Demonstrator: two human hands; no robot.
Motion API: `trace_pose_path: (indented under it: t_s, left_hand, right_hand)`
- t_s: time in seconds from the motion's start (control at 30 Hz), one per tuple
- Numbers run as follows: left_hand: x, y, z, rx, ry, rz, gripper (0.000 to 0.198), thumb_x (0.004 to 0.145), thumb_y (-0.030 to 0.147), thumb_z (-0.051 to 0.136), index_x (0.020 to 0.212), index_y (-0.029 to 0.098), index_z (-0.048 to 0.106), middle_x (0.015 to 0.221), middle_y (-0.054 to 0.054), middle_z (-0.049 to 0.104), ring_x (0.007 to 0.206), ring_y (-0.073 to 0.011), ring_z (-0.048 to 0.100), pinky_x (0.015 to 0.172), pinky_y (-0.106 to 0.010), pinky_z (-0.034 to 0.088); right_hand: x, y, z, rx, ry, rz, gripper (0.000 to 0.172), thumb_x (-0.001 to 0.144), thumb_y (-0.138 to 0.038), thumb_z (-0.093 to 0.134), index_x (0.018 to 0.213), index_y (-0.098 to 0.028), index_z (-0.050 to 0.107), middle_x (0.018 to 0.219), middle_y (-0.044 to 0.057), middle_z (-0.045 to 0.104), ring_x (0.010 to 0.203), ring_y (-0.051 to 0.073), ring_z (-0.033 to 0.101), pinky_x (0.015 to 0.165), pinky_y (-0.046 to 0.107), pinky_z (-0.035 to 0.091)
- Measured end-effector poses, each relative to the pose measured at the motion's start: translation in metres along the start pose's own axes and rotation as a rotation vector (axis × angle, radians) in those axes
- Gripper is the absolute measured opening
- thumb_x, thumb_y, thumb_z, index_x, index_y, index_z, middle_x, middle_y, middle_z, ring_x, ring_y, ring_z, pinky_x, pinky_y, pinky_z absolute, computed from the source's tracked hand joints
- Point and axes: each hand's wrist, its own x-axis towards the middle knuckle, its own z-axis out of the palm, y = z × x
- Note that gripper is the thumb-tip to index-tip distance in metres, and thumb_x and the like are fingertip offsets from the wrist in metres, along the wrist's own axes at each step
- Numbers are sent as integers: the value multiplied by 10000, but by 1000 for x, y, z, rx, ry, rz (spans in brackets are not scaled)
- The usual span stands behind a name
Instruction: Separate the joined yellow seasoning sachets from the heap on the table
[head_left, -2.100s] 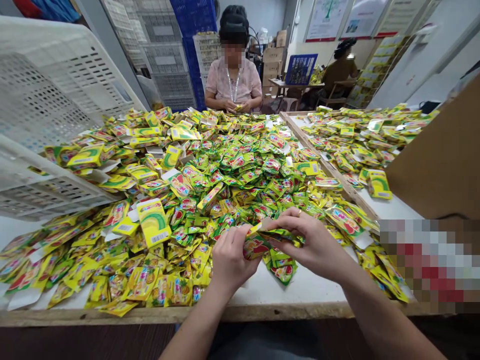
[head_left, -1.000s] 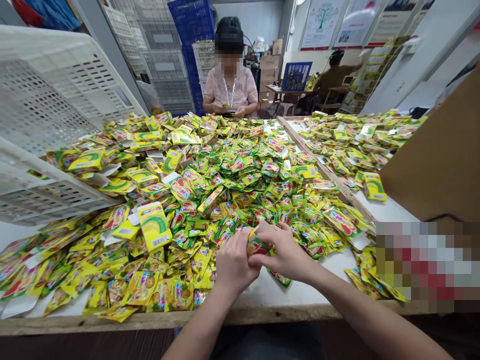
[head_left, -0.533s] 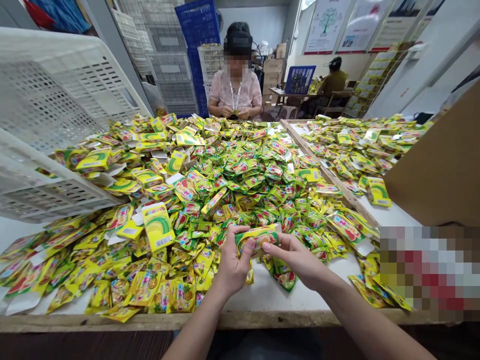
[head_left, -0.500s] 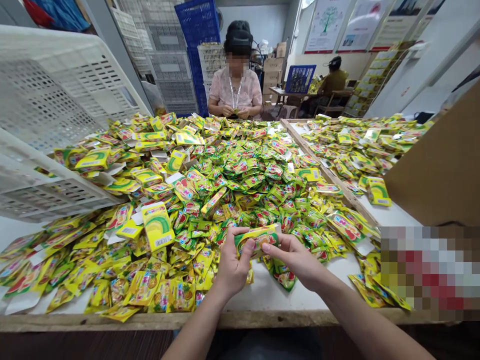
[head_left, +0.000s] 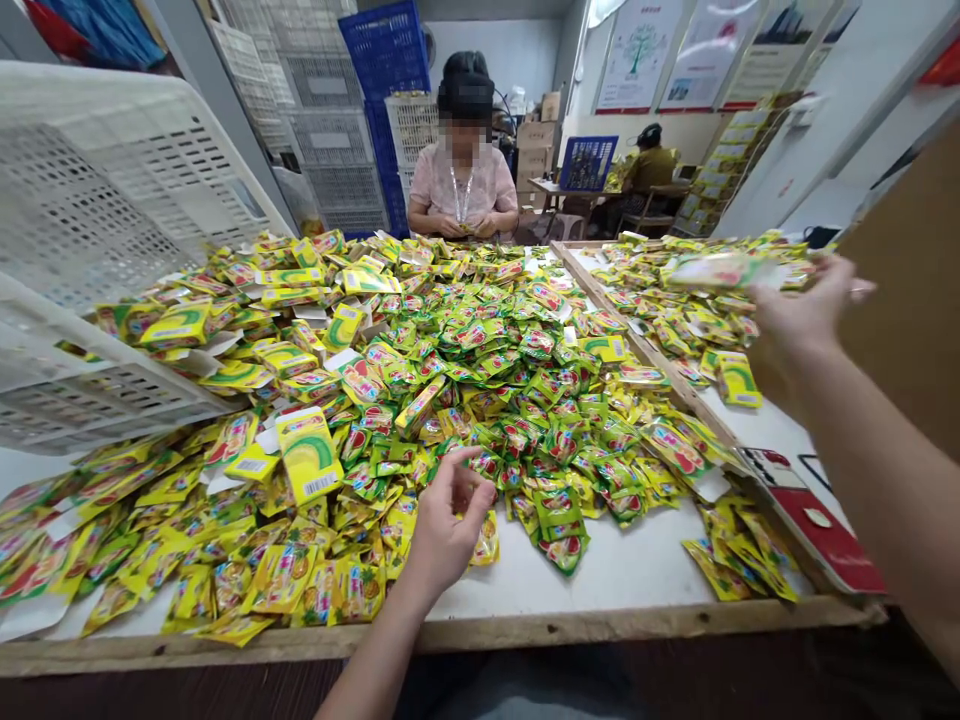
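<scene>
Right hand's grip is blurred, can't tell if it's clamped or letting go. The slim yellow-green cardboard box got swung from both hands to those fingertips, above the yellow boxes past the brown wooden divider, so the left hand is free, fingers apart. Box's long axis runs sideways, one end aimed left.
</scene>
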Motion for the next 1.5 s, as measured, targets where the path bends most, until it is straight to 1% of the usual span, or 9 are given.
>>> trace_pose_path:
  t_s: [0.07, 0.23, 0.4, 0.53, 0.63, 0.9, 1.17, 1.4, 1.5]
  left_hand:
    - [-3, 4, 3, 59, -76, 16, 249, 880, 339, 513, 1079, 193, 550, 659, 34, 554, 545, -97, 487, 528, -210, 387]
    - [-17, 11, 17, 202, -189, 73, 201, 879, 297, 507, 1017, 190, 606, 667, 17, 609, 552, -101, 525, 530, -204, 398]
    - [-30, 12, 6, 350, -238, 198, 176, 885, 258, 494, 985, 201, 627, 755, -2, 680, 615, -114, 601, 616, -213, 458]
    - [2, 14, -22, 647, -14, 110, 211, 917, 242, 430, 965, 195, 630, 878, -30, 701, 730, -138, 635, 687, -231, 486]
    - [49, 14, -31, 933, -38, -30, 242, 934, 225, 396, 1015, 193, 622, 981, -53, 693, 892, -170, 637, 806, -272, 481]
    - [108, -12, -4, 1096, -77, -111, 238, 739, 193, 679, 954, 109, 623, 1078, -176, 597, 1077, -306, 536, 877, -395, 447]
    - [80, 10, -17, 937, 134, -5, 60, 869, 192, 497, 903, 185, 546, 955, -69, 583, 937, -211, 555, 831, -324, 439]
    - [41, 16, 14, 159, 177, -17, 201, 886, 382, 488, 814, 194, 476, 741, 17, 540, 689, -126, 531, 652, -240, 446]
    - [30, 11, 26, 96, 185, -97, 202, 871, 386, 507, 798, 199, 478, 777, 7, 540, 743, -137, 533, 690, -255, 450]
  right_hand:
    - [-5, -3, 10, -66, -32, -107, 448, 815, -312, 581, 1202, -94, 524, 1342, 235, 427, 1271, 383, 367, 977, 591, 259]
    - [-110, -8, 78, -120, -569, -429, 107, 769, -266, 655, 847, -212, 702, 893, 53, 704, 860, 228, 640, 817, 367, 485]
    - [-152, -15, 117, -303, -696, -523, 436, 766, -334, 664, 1149, -131, 612, 1085, 178, 650, 1003, 337, 573, 867, 444, 442]
    - [-151, -18, 111, -433, -795, -560, 557, 726, -287, 703, 1212, -68, 542, 1195, 247, 580, 1081, 381, 530, 875, 439, 425]
    - [-152, -18, 104, -477, -844, -533, 555, 736, -206, 674, 1237, -33, 509, 1215, 285, 553, 1105, 395, 523, 874, 435, 423]
    - [-141, -8, 82, -212, -875, -269, 326, 739, -51, 504, 1023, -110, 654, 1008, 174, 687, 1011, 303, 613, 875, 379, 441]
    - [-153, -27, 52, 464, -844, 192, 239, 789, -338, 475, 900, -185, 622, 798, 56, 715, 754, 197, 687, 697, 330, 542]
    - [-220, -63, 50, 895, -1010, 473, 347, 717, -544, 583, 822, -214, 601, 825, 50, 728, 731, 206, 688, 608, 348, 564]
    - [-235, -65, 45, 1067, -1026, 651, 398, 679, -582, 661, 850, -224, 629, 894, 49, 729, 777, 212, 680, 604, 330, 564]
